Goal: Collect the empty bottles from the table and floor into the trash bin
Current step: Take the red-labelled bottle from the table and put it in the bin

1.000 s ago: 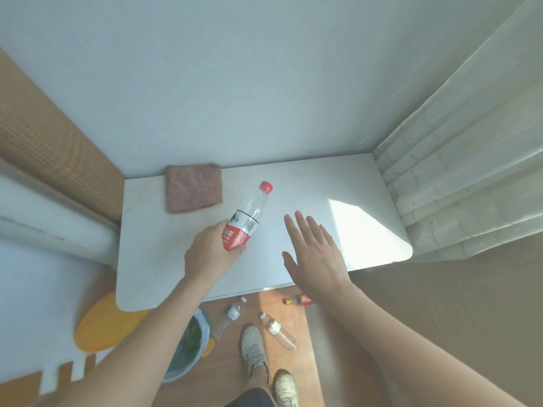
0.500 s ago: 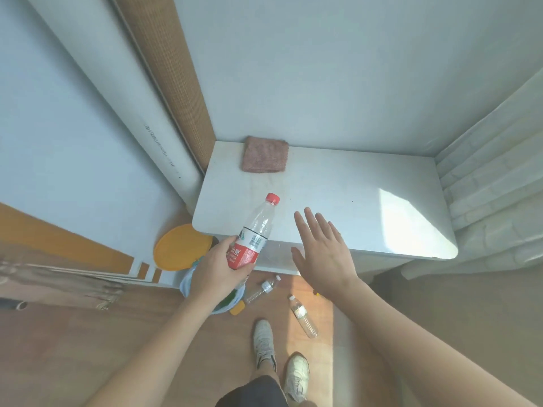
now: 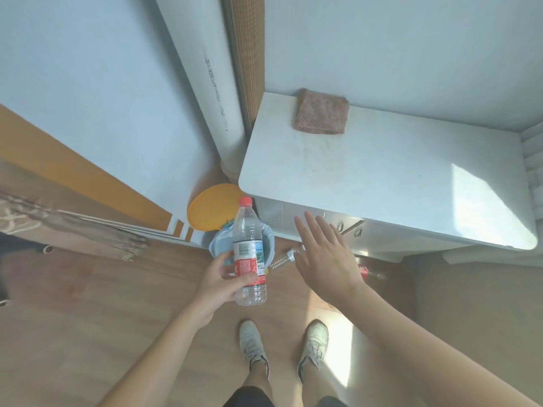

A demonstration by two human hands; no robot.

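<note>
Clear plastic bottle (image 3: 249,254), red cap, red-and-white label: upright, gripped low on its body. Blue trash bin (image 3: 216,247), orange lid open, directly beyond the grip.

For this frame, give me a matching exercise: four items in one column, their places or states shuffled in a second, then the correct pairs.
Items:
1. red-capped bottle
2. brown cloth
3. right hand
4. orange lid

Places or states:
A. open, holding nothing
B. on the white table, far corner by the wall
C. held in the left hand above the trash bin
D. propped behind the bin

Pairs: 1-C, 2-B, 3-A, 4-D
</note>
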